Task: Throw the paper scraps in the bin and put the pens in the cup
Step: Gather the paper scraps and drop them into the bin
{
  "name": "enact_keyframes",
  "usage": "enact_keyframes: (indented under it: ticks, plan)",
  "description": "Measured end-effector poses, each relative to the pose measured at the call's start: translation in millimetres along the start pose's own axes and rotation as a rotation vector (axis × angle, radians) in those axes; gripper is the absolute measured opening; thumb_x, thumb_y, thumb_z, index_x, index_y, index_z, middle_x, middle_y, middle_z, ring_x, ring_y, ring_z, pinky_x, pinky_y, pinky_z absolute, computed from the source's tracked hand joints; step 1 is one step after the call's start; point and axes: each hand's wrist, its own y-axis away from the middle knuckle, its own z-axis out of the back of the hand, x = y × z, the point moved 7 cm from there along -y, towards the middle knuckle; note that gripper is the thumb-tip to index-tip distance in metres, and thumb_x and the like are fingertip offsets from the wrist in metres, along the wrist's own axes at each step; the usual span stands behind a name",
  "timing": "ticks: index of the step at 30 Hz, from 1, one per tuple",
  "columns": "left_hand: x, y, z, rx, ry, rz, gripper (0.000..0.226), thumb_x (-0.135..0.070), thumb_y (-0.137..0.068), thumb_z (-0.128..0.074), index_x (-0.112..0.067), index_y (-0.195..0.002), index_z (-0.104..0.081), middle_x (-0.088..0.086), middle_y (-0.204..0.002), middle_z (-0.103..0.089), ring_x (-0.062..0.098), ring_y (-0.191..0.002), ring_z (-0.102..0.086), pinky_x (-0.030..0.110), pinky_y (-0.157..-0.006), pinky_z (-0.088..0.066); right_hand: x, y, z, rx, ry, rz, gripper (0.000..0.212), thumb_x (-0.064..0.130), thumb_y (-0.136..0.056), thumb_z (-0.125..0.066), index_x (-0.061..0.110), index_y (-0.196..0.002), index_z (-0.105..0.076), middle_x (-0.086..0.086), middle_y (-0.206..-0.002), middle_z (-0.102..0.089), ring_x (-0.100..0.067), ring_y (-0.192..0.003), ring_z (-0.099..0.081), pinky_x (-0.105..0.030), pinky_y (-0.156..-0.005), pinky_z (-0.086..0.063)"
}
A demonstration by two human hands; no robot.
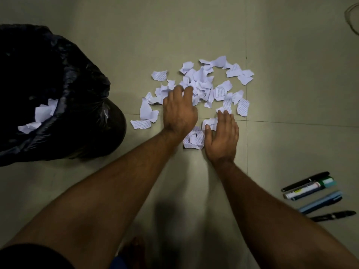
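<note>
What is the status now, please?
Left hand fingers curled on paper scraps; right hand flat, open. Some scraps already in bin. Pens untouched. No obstruction.

The floor (291,94) is laid in large pale greenish-grey tiles with a dull sheen. One thin grout line (291,123) runs across it from left to right, roughly through the middle of the view, and a second grout line (246,74) crosses it at a right angle, running away from the viewer. Far from that crossing, at the upper right edge of the view, a thin looped wire (351,18) lies on the floor, only partly in view. Nearer than the crossing, a soft dark shadow (171,216) falls on the tile. At the bottom edge, below the shadow, a bare foot (136,247) shows dimly.
</note>
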Motion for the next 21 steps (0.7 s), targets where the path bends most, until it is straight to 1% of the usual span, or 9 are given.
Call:
enact_keyframes:
  ticks: [2,4,6,7,12,16,17,19,21]
  plan:
    - [-7.0,-25.2,-7.2,0.072,-0.021,-0.086,0.06,-0.03,-0.075,-0.056,-0.016,-0.133,-0.052,0.017,-0.132,-0.053,0.035,-0.114,-0.054,0.043,-0.091,-0.044,0.5,0.4,-1.4,-0.015,0.01,0.019,0.055,0.036,-0.099,-0.047,0.008,-0.146,-0.045,-0.013,-0.151,-0.044,-0.031,-0.143,-0.036,-0.045,-0.116,-0.03]
    - [-12.5,-41.7,-28.2,0.296,-0.037,-0.126,0.075,-0.05,-0.079,-0.055,-0.021,-0.146,-0.039,0.019,-0.149,-0.038,0.038,-0.132,-0.041,0.049,-0.102,-0.038,0.3,-0.3,-1.9,-0.018,0.007,0.013,0.054,0.034,-0.099,-0.047,0.008,-0.146,-0.044,-0.013,-0.152,-0.043,-0.03,-0.144,-0.036,-0.044,-0.117,-0.03]
    - [-12.6,-44.4,-49.9,0.493,-0.098,-0.161,0.082,-0.063,-0.079,-0.053,-0.027,-0.149,-0.031,0.016,-0.152,-0.034,0.037,-0.134,-0.038,0.051,-0.102,-0.038,0.0,0.3,-0.8,-0.016,-0.004,0.006,0.054,0.032,-0.099,-0.047,0.008,-0.147,-0.043,-0.013,-0.153,-0.043,-0.03,-0.144,-0.035,-0.044,-0.117,-0.029]
    - [-9.3,-41.5,-53.9,0.527,-0.135,-0.192,0.078,-0.064,-0.079,-0.052,-0.028,-0.146,-0.035,0.014,-0.148,-0.039,0.037,-0.129,-0.041,0.05,-0.098,-0.04,1.9,0.0,-1.5,-0.013,-0.012,0.009,0.053,0.031,-0.099,-0.047,0.007,-0.147,-0.043,-0.013,-0.153,-0.042,-0.03,-0.144,-0.035,-0.044,-0.118,-0.029]
    - [-9.1,-1.5,-38.8,0.383,-0.133,-0.37,0.049,-0.053,-0.089,-0.042,-0.024,-0.126,-0.055,0.01,-0.13,-0.056,0.034,-0.106,-0.056,0.042,-0.081,-0.045,-0.5,1.0,-1.9,-0.006,-0.006,-0.012,0.054,0.029,-0.099,-0.049,0.006,-0.146,-0.043,-0.014,-0.152,-0.043,-0.03,-0.144,-0.036,-0.046,-0.117,-0.03]
    - [9.6,9.9,-13.4,0.222,-0.067,-0.298,0.063,-0.058,-0.083,-0.047,-0.022,-0.135,-0.053,0.013,-0.139,-0.053,0.035,-0.119,-0.054,0.045,-0.093,-0.043,1.4,1.3,-0.7,-0.009,-0.005,-0.019,0.055,0.033,-0.099,-0.049,0.008,-0.148,-0.041,-0.014,-0.152,-0.043,-0.031,-0.144,-0.036,-0.047,-0.116,-0.031]
    - [16.7,8.7,-12.8,0.241,-0.054,-0.243,0.071,-0.062,-0.08,-0.047,-0.023,-0.139,-0.049,0.014,-0.143,-0.049,0.036,-0.125,-0.05,0.047,-0.099,-0.041,1.4,0.8,-1.6,0.01,-0.002,-0.016,0.056,0.035,-0.099,-0.047,0.01,-0.149,-0.04,-0.014,-0.152,-0.043,-0.031,-0.144,-0.035,-0.047,-0.116,-0.03]
    - [25.3,10.9,-21.1,0.424,-0.059,-0.174,0.088,-0.075,-0.074,-0.042,-0.028,-0.148,-0.034,0.014,-0.152,-0.038,0.037,-0.135,-0.04,0.052,-0.106,-0.038,3.3,0.2,-1.4,0.059,0.026,-0.001,0.058,0.04,-0.099,-0.046,0.015,-0.15,-0.039,-0.013,-0.154,-0.04,-0.032,-0.145,-0.032,-0.047,-0.117,-0.028]
    - [23.8,23.4,-31.2,0.606,-0.074,-0.216,0.097,-0.081,-0.07,-0.035,-0.03,-0.152,-0.023,0.012,-0.157,-0.029,0.038,-0.141,-0.032,0.055,-0.109,-0.035,5.2,-1.9,-1.3,0.096,0.01,-0.008,0.059,0.044,-0.097,-0.046,0.019,-0.15,-0.04,-0.013,-0.154,-0.04,-0.034,-0.146,-0.03,-0.047,-0.117,-0.025]
